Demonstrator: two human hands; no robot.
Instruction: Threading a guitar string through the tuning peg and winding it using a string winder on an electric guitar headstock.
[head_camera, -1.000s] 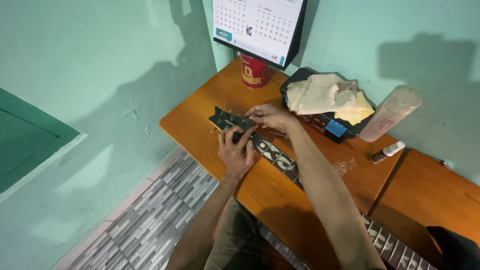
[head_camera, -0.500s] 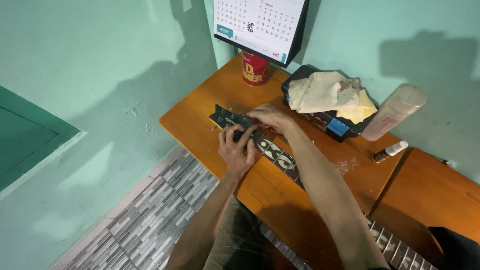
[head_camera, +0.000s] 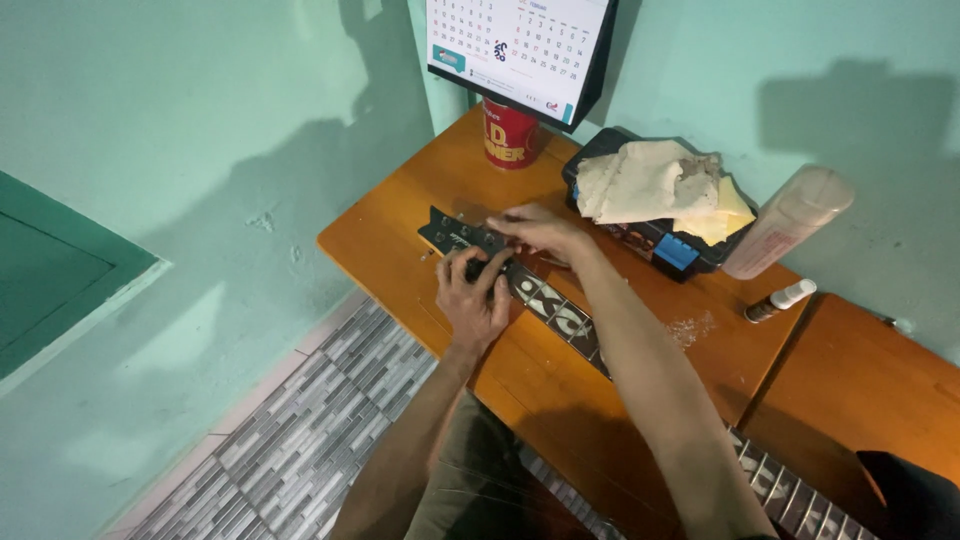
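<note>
Guitar neck (head_camera: 560, 318) lying diagonally across orange wooden desk (head_camera: 400, 240), left hand (head_camera: 473, 300) gripping neck just below black headstock (head_camera: 455, 237), fingers clamped around it, right hand (head_camera: 540, 230) resting on headstock, fingers together, red cup (head_camera: 510, 135) and calendar (head_camera: 520, 50) standing behind.

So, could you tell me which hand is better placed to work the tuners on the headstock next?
Probably the right hand: its fingers already rest on the headstock by the tuners. The left hand grips the neck just below, steadying it on the table.
</note>
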